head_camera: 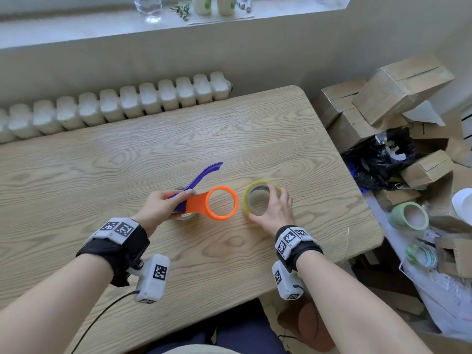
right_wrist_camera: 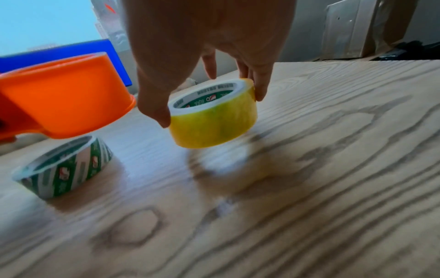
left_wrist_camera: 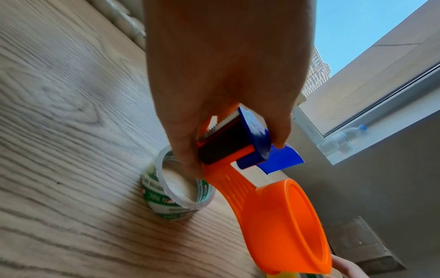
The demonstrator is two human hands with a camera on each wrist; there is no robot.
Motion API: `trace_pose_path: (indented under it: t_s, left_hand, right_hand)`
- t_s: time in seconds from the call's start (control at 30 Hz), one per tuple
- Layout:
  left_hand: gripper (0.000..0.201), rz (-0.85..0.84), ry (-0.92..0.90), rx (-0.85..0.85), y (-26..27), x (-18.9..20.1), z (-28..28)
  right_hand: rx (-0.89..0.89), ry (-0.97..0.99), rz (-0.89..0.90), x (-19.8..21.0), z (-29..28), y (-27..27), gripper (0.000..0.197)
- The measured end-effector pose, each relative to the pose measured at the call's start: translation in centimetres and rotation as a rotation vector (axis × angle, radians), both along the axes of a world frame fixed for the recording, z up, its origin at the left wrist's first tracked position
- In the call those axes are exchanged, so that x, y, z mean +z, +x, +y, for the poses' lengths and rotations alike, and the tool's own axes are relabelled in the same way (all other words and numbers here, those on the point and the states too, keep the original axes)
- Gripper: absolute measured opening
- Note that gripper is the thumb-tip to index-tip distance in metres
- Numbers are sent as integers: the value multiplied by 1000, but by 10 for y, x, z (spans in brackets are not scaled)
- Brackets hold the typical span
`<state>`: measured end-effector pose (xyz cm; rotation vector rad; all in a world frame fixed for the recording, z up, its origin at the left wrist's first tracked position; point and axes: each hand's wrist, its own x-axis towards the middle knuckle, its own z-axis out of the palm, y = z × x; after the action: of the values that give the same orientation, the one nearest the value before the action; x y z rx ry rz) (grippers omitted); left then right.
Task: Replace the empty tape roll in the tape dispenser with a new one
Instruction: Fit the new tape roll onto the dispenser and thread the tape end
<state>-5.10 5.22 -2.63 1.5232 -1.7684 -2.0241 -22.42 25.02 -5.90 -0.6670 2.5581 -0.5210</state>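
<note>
Fetching the new roll

My left hand (head_camera: 159, 204) grips the dispenser (head_camera: 204, 203); my right hand (head_camera: 274, 210) lifts the yellow roll (right_wrist_camera: 214, 120), next onto the orange ring.

Bare forearms, no sleeves. Black fabric strap (head_camera: 120, 249) around left wrist, black strap (head_camera: 305, 249) around right. White blocks printed with black-and-white square markers (head_camera: 118, 228) on top of each strap. White camera housing (head_camera: 153, 278) under each wrist, also marker-tagged. Thin black cable (head_camera: 102, 315) trailing from left housing. Dark blue trousers (head_camera: 229, 335) at lower edge.
</note>
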Motion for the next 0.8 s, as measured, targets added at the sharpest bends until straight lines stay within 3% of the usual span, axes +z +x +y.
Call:
trace_pose_path:
  t_s: [0.13, 0.27, 0.37, 0.8]
  left_hand:
    - [26, 22, -28, 48, 3, 16, -13]
    - [14, 78, -64, 123, -1, 40, -24]
    - [19, 89, -113, 150, -6, 58, -35]
    - [24, 142, -223, 235, -5, 109, -64]
  right_hand:
    - [25, -126, 41, 26, -14, -6, 97]
    - [54, -285, 115, 63, -37, -9, 94]
    - [102, -375, 152, 90, -56, -8, 90]
    - [340, -565, 182, 155, -112, 10, 77]
